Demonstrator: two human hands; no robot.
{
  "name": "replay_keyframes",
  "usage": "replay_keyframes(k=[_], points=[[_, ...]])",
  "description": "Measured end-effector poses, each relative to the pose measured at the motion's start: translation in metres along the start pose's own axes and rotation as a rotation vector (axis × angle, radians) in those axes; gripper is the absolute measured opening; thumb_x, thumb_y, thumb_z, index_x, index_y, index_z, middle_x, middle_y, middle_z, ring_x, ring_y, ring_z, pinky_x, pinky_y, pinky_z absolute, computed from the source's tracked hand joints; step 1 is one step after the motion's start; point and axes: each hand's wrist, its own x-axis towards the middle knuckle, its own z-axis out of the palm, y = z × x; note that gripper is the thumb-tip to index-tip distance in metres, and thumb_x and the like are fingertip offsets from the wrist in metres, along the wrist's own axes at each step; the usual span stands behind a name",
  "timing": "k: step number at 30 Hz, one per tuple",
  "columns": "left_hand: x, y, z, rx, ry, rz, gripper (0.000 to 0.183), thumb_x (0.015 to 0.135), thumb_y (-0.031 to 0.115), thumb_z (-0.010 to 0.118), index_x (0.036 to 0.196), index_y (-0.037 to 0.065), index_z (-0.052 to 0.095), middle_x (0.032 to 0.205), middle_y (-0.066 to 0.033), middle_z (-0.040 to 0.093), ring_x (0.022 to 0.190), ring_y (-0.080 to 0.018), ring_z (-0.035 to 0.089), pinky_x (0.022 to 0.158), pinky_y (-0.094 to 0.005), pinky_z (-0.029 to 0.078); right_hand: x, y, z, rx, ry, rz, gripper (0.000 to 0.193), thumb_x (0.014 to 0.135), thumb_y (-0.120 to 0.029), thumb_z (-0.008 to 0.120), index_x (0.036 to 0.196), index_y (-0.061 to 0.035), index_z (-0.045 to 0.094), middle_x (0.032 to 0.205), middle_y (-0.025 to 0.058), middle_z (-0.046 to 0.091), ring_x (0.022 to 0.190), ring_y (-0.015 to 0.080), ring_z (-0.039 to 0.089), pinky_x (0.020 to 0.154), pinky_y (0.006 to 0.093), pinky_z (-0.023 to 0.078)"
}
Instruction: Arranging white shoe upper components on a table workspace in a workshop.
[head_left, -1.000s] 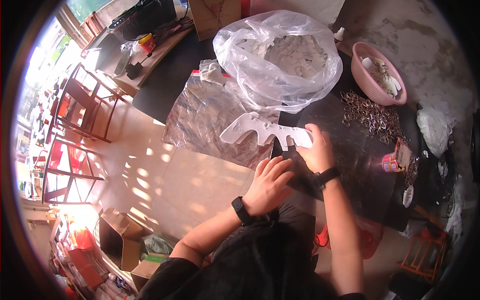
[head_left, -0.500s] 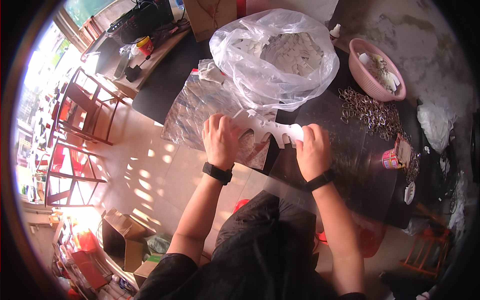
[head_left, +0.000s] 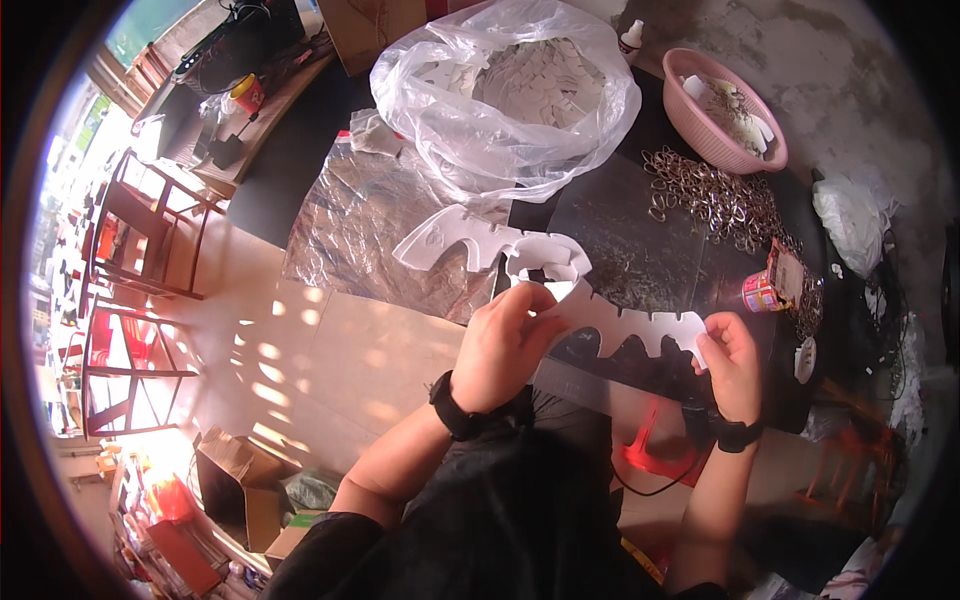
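A long white strip of stiff sheet (head_left: 630, 325), with toothed cut-outs along its edge, stretches between my two hands above the table. My left hand (head_left: 505, 340) pinches it near the middle, where it curls into a loop. Beyond that hand a free arched end lies toward the left over a crinkled clear plastic sheet (head_left: 350, 215). The strip's right end is gripped between the thumb and fingers of my right hand (head_left: 733, 365).
On the black table (head_left: 590, 215) stands a big clear plastic bag (head_left: 420, 120) full of small white pieces. To its right are a pink basket (head_left: 690, 120), a pile of metal rings (head_left: 710, 195) and a colourful tub (head_left: 762, 290). A red stool (head_left: 660, 445) is below the table edge.
Both hands have moved right and nearer to me, and are wider apart. The strip, bunched between them before, now spreads out longer, with a free end left of my left hand.
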Motion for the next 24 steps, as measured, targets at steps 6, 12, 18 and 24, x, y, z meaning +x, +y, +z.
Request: replay_keyframes(k=[6, 12, 18, 24], points=[[-0.011, 0.024, 0.014, -0.078, -0.214, 0.055, 0.019, 0.078, 0.003, 0.065, 0.089, 0.001, 0.05, 0.078, -0.0128, 0.063, 0.067, -0.0223, 0.063, 0.058, -0.0294, 0.048, -0.018, 0.034, -0.017, 0.049, -0.043, 0.056, 0.01, 0.084, 0.001, 0.054, 0.092, 0.0002, 0.049, 0.081, 0.0005, 0.053, 0.073, 0.0055, 0.052, 0.065, 0.0192, 0.043], [-0.01, 0.061, 0.011, -0.169, -0.422, 0.439, 0.022, 0.075, 0.002, 0.061, 0.096, 0.001, 0.054, 0.088, -0.0114, 0.062, 0.078, -0.0301, 0.062, 0.066, -0.0365, 0.049, -0.031, 0.046, -0.032, 0.224, -0.06, -0.022, 0.016, 0.083, 0.001, 0.055, 0.098, 0.0003, 0.049, 0.09, 0.0018, 0.053, 0.083, 0.0069, 0.052, 0.075, 0.0204, 0.042], [0.008, 0.079, 0.059, -0.397, -0.584, 0.757, 0.025, 0.077, -0.001, 0.058, 0.102, 0.002, 0.053, 0.101, -0.0141, 0.063, 0.088, -0.0292, 0.063, 0.07, -0.0363, 0.051, -0.073, 0.049, -0.08, 0.553, 0.186, -0.373, 0.019, 0.084, -0.009, 0.052, 0.102, -0.0023, 0.048, 0.098, 0.0084, 0.047, 0.096, 0.0216, 0.049, 0.09, 0.0374, 0.036], [0.045, 0.061, 0.106, -0.319, -0.347, 0.433, 0.028, 0.079, -0.007, 0.056, 0.104, 0.001, 0.047, 0.09, -0.0163, 0.061, 0.085, -0.0341, 0.062, 0.068, -0.0334, 0.05, -0.064, 0.054, -0.09, 0.539, 0.43, -0.278, 0.019, 0.088, -0.009, 0.049, 0.105, -0.0009, 0.049, 0.099, 0.0088, 0.055, 0.091, 0.0176, 0.054, 0.083, 0.0327, 0.045]])
